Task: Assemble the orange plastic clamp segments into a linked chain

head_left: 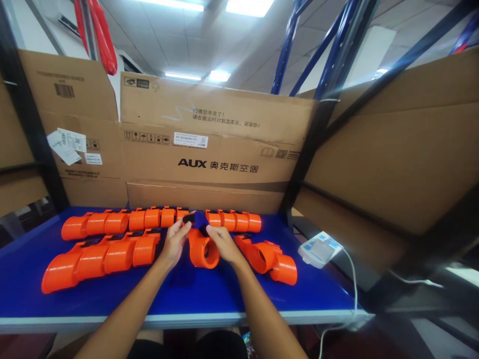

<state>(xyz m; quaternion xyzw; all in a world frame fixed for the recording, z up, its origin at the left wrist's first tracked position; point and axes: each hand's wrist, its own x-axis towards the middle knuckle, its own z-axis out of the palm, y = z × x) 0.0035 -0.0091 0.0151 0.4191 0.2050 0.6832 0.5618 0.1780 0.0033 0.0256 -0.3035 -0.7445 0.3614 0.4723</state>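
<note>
Between my two hands, above the blue table [194, 299], is an orange plastic ring piece [197, 248] with its round opening hanging down. A dark blue strap-like part [201, 220] with a black end shows at its top. My left hand [175, 243] pinches the black end between thumb and fingers. On the other side, my right hand [223, 243] is closed on the blue part near the ring. Some fingers are hidden behind the piece. Two similar orange pieces [283, 269] lie close together to the right of my right hand.
A row of orange ring pieces [98, 224] runs along the back of the table, and another row [92, 263] lies at front left. Cardboard [220, 137] stands behind. At right are a white device [321, 249] with a cable [354, 279] and a dark frame post [305, 159].
</note>
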